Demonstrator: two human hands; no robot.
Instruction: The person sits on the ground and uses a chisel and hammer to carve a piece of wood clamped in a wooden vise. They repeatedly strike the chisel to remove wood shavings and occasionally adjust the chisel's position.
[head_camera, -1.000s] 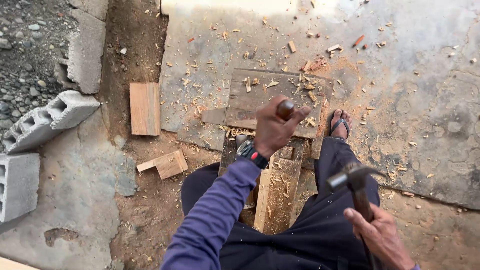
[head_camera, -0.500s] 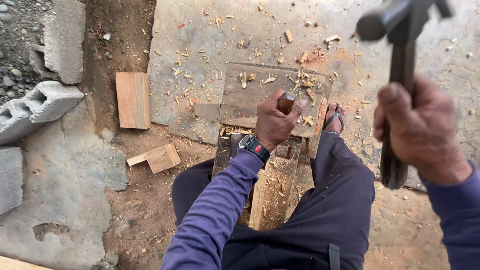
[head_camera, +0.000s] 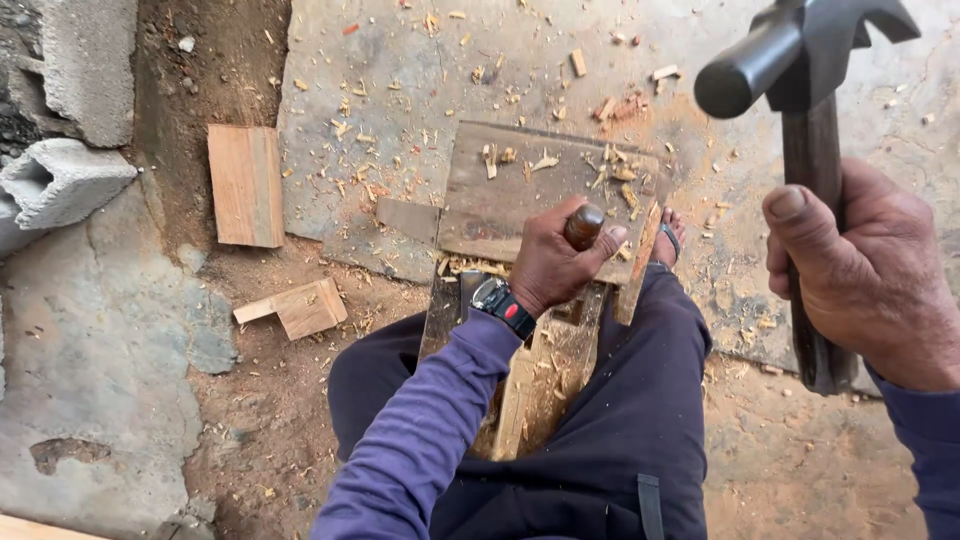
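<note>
- Far left, grey concrete blocks (head_camera: 60, 185) lie on rough ground, their faces coarse and pitted.
- Beside them a flat rectangular wood offcut (head_camera: 245, 185) rests on reddish dirt, and a smaller joined scrap (head_camera: 298, 308) sits below it.
- Pale wood chips (head_camera: 500, 158) are scattered thickly over the concrete slab (head_camera: 400, 80) and over a weathered grey board (head_camera: 520, 195), which suggests a good deal of cutting is already done.
- The left hand (head_camera: 552, 265), a wristwatch (head_camera: 503, 302) on its wrist, is closed in a fist around a chisel (head_camera: 584, 226) with a rounded brown wooden handle; the blade is hidden under the hand.
- The chisel stands on the workpiece (head_camera: 545, 375), a rough, splintered length of pale wood held between the knees of a seated person in dark trousers; its uneven, raw surface suggests shaping is unfinished.
- A sandalled foot (head_camera: 668, 235) braces at the board's edge.
- The right hand (head_camera: 870, 290) is wrapped tightly round the dark handle of a hammer (head_camera: 800, 60), thumb along it, with the smooth black metal head raised well above the chisel.
</note>
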